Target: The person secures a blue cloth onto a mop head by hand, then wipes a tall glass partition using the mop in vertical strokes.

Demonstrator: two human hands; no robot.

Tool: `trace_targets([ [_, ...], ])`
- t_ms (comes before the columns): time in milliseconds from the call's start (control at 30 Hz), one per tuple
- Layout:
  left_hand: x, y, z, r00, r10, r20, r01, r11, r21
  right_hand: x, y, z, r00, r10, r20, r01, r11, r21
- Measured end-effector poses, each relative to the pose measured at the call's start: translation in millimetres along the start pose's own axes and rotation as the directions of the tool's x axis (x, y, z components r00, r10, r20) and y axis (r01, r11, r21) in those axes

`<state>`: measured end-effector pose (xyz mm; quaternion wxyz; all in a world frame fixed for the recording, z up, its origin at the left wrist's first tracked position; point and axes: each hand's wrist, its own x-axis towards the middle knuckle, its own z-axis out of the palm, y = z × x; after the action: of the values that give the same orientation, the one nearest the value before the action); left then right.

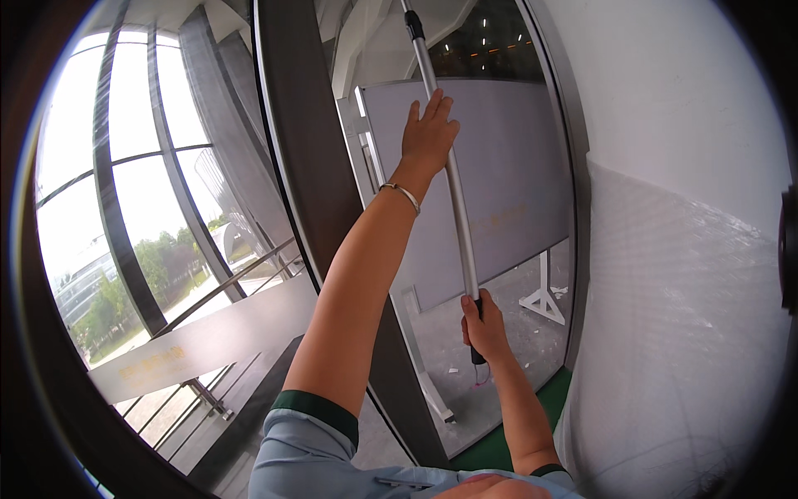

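Observation:
A silver telescopic pole (460,212) with black fittings rises steeply in front of a glass pane, its upper end out of view. My left hand (430,134), with a bangle on its wrist, is raised against the pole's middle; its fingers are partly extended and the pole passes behind them in a loose hold. Lower down, my right hand (485,327) is closed around the black grip (477,355) at the pole's bottom end. A thin loop hangs from that end.
A dark frame post (324,137) stands left of the pole. Behind the glass is a large board (499,168) on white feet. Plastic sheeting (673,299) covers the white surface at right. Tall windows and a metal railing (224,284) are at left; green floor covering (486,450) lies below.

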<state>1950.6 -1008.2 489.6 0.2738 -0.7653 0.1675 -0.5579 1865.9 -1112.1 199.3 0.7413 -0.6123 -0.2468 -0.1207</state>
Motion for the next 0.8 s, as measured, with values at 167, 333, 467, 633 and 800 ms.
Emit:
trace_targets([
  [167, -7, 47, 30, 0.981, 0.119, 0.155, -0.118, 0.993, -0.017, -16, 38, 14, 0.995, 0.092, -0.048, -0.084, 0.986, 0.143],
  [333, -15, 94, 54, 0.949, 0.224, 0.223, -0.204, 0.973, -0.109, -39, 57, 17, 0.979, 0.186, -0.088, -0.155, 0.947, 0.282],
  [467, -25, 125, 61, 0.921, 0.284, 0.266, -0.246, 0.955, -0.167, -61, 63, 12, 0.959, 0.258, -0.119, -0.210, 0.925, 0.316],
  [633, -50, 165, 73, 0.893, 0.353, 0.279, -0.301, 0.929, -0.215, -91, 72, 12, 0.915, 0.361, -0.182, -0.271, 0.882, 0.386],
  [800, -93, 214, 82, 0.878, 0.427, 0.216, -0.374, 0.894, -0.247, -129, 131, -13, 0.865, 0.360, -0.350, -0.342, 0.933, 0.114],
])
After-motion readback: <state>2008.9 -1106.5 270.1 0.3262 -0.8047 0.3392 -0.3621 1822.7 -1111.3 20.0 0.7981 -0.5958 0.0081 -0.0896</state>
